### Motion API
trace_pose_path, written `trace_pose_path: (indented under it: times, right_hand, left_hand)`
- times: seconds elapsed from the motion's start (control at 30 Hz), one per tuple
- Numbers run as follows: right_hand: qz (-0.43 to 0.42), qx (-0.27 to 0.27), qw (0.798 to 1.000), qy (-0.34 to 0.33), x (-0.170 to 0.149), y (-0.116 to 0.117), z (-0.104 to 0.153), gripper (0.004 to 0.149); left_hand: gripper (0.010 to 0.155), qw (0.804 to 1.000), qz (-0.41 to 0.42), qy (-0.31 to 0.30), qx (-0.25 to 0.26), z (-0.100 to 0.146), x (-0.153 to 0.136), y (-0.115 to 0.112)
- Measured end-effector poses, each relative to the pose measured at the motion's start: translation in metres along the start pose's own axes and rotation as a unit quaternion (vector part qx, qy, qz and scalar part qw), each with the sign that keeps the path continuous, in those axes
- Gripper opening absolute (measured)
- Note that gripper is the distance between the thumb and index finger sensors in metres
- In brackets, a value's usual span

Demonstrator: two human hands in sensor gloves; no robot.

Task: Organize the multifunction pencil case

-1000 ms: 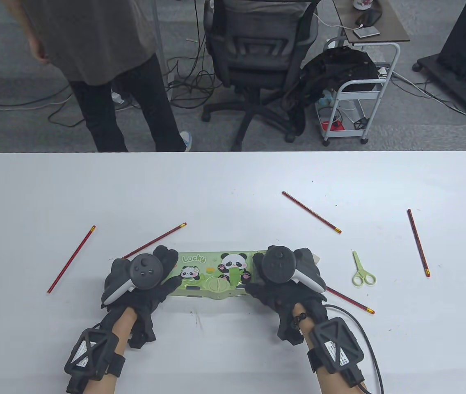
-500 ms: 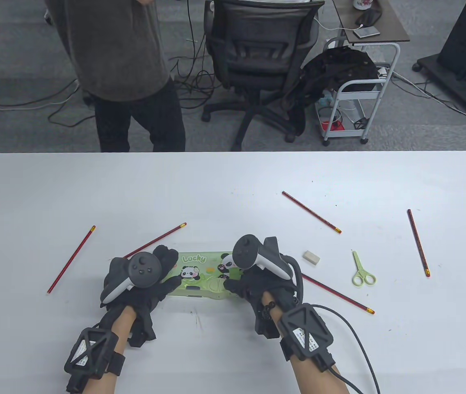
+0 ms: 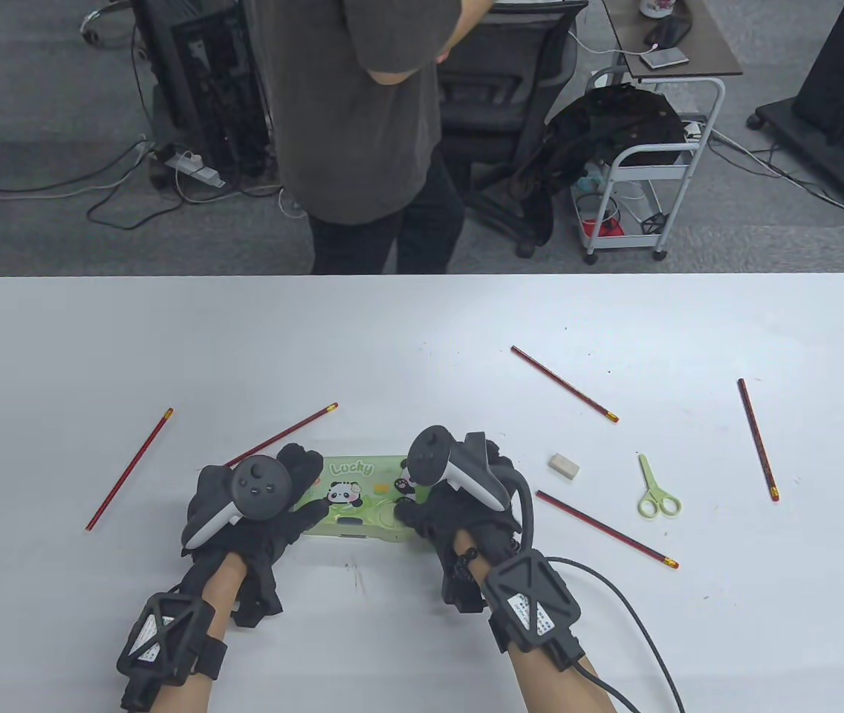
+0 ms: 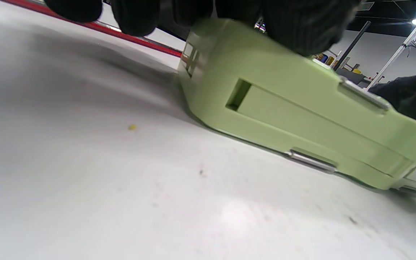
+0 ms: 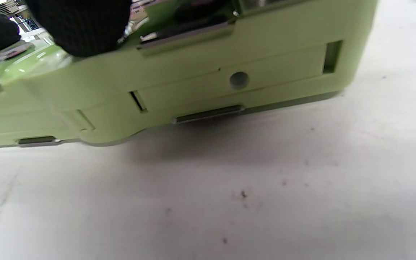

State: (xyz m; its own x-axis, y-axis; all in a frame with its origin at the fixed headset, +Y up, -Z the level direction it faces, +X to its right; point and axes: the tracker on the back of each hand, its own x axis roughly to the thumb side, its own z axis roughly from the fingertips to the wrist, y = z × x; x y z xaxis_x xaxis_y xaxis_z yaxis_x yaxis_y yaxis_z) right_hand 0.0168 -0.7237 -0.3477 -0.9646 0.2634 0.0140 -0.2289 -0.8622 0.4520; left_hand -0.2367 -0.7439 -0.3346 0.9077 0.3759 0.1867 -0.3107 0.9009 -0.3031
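Both hands' fingers (image 3: 303,464) curl on the pencil case (image 3: 355,494) on the white table (image 3: 422,334).

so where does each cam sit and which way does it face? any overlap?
Table view: high, looking down at the white table; both gloved hands, left hand and right hand, on the green panda-print plastic pencil case.
Left wrist view: low near the tabletop, facing the case's near side; left fingers on top.
Right wrist view: low, facing the same side; a right fingertip on top.
Shared: all three show the case.
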Motion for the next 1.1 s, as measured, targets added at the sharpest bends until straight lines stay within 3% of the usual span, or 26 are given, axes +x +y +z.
trace_pose_path:
  times: [0.23, 0.37, 0.47, 0.6, 0.77, 1.1]
  right_hand:
    - [0.023, 0.013, 1.0, 0.003, 0.0, -0.004, -0.001, 0.108]
    - [0.048, 0.0, 0.999, -0.013, -0.01, -0.017, 0.003, 0.1]
    - [0.034, -0.035, 0.999, -0.016, -0.03, -0.038, 0.01, 0.094]
    - [0.078, -0.095, 0.992, -0.008, -0.063, -0.067, 0.022, 0.086]
    - [0.114, -0.133, 0.985, -0.008, -0.101, -0.084, 0.031, 0.075]
    - [0.226, -0.093, 0.968, -0.05, -0.142, -0.063, 0.005, 0.067]
  left_hand:
    - [0.072, 1.0, 0.002, 0.003, -0.005, 0.0, 0.0, 0.001]
    - [0.072, 1.0, -0.002, 0.003, -0.006, -0.001, 0.0, 0.001]
    - [0.072, 1.0, -0.003, 0.004, -0.007, -0.001, 0.001, 0.001]
    - [0.072, 1.0, -0.004, 0.004, -0.009, -0.001, 0.001, 0.002]
    - [0.072, 1.0, -0.005, 0.005, -0.01, -0.001, 0.001, 0.002]
    - [0.072, 1.0, -0.005, 0.005, -0.01, -0.001, 0.001, 0.001]
